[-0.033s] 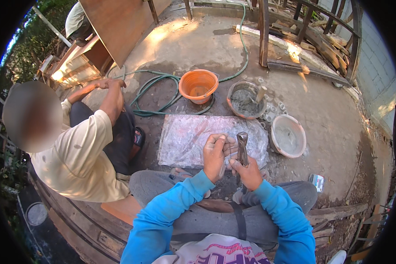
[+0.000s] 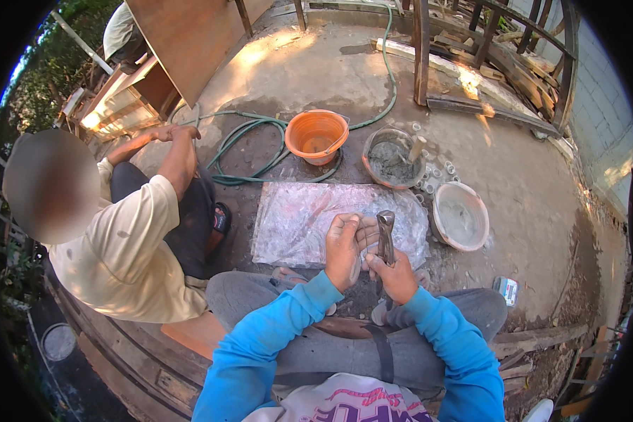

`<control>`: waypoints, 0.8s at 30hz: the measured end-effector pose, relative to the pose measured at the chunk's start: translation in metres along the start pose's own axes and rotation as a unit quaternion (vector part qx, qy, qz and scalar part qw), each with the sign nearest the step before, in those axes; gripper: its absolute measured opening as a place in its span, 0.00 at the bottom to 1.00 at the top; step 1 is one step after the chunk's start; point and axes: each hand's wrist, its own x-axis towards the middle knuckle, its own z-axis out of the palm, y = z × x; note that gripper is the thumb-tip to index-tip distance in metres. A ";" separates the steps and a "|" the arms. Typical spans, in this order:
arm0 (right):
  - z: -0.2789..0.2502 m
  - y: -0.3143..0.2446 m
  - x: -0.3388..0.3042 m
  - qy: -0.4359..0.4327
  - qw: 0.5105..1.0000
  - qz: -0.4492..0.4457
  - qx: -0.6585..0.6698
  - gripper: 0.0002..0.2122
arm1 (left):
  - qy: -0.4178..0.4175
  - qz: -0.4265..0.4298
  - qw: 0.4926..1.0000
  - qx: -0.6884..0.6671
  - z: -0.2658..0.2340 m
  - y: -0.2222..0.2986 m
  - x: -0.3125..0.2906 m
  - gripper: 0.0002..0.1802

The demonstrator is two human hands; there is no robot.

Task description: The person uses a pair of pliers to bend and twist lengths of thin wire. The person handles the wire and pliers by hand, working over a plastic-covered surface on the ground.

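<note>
In front of my lap, my right hand (image 2: 395,274) is wrapped around a pair of dark metal pincers (image 2: 385,235), with the rounded head pointing up and away from me. Close beside it, my left hand (image 2: 344,246) is closed, thumb and forefinger pinched together. Whatever is in that pinch is too fine to make out. Beneath both hands lies a flat board (image 2: 295,218) covered in whitish, pink-stained plastic.
An orange bucket (image 2: 309,133), a tub of grey mortar (image 2: 387,158) and a pale basin (image 2: 464,204) stand beyond the board. Small ring-shaped pieces (image 2: 436,172) lie between the tubs. A green hose (image 2: 225,151) coils at left, near a seated person (image 2: 119,232).
</note>
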 end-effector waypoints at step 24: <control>0.017 0.014 -0.005 0.010 0.996 0.010 -0.090 0.07 | 0.032 0.055 0.998 -0.013 -0.007 0.007 0.001 0.12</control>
